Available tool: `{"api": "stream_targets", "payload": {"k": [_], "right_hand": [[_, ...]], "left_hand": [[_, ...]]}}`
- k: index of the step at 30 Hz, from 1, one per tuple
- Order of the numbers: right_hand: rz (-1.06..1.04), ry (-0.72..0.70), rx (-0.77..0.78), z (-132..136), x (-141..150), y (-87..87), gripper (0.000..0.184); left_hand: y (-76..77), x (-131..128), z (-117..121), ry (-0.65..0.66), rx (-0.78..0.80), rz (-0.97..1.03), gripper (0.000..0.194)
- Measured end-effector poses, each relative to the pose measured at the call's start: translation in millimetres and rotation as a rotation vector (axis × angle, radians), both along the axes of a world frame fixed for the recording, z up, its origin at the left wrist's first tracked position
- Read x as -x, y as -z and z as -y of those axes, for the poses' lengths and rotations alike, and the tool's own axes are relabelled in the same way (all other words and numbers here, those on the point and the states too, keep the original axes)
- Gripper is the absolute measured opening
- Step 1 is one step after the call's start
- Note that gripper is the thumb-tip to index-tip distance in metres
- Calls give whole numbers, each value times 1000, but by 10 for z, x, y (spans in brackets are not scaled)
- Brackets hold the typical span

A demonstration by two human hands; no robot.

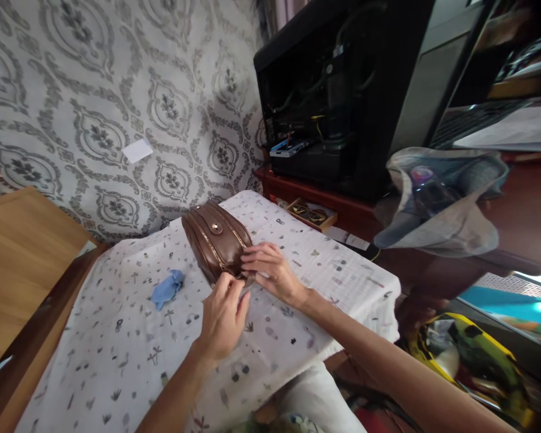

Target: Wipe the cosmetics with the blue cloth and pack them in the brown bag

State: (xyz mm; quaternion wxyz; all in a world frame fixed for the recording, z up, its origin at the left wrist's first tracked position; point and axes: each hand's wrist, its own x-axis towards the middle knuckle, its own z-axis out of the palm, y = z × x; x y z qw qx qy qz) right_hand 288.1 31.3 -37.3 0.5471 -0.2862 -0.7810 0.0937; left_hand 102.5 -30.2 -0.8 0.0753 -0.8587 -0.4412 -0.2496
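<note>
A brown leather bag with gold zip lines lies on a table covered by a white patterned cloth. My right hand rests on the bag's near end, fingers curled against it. My left hand meets it there, fingertips pinched at the bag's end, apparently on a zip; what they pinch is too small to make out. A crumpled blue cloth lies on the table left of the bag, apart from both hands.
A black open computer case stands on a red-brown desk behind the table. A grey garment hangs off the desk at right. A wooden panel is at left. Patterned wallpaper lies behind. Clutter fills the floor at right.
</note>
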Motion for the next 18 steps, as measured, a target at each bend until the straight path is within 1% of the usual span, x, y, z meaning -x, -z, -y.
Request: {"api": "stream_targets", "payload": {"k": [3, 6, 8, 10, 11, 12, 14, 16, 17, 18], "right_hand": [[82, -7, 47, 97, -101, 100, 22], [135, 7, 69, 131, -114, 110, 24], [145, -54, 89, 147, -127, 57, 27], [95, -145, 160, 152, -176, -20, 32], [27, -161, 228, 138, -212, -60, 32], [-63, -145, 311, 104, -252, -96, 30], [-295, -60, 461, -42, -320, -155, 31], [-505, 6, 547, -296, -349, -185, 39], [-565, 8, 589, -455, -347, -188, 46], [-598, 18, 636, -629, -335, -185, 53]], "left_hand": [[75, -8, 7, 1, 21, -84, 17], [98, 32, 24, 1, 35, -91, 22], [63, 122, 11, 48, 50, -25, 27], [0, 266, -68, 87, 57, 118, 33], [-35, 355, -144, 72, 53, 215, 35], [-72, 452, -250, 32, 51, 327, 35], [-145, 659, -549, -117, 66, 575, 38], [-221, 870, -930, -266, 170, 870, 44], [-261, 971, -1131, -347, 252, 1012, 46], [-302, 1064, -1326, -397, 280, 1062, 49]]}}
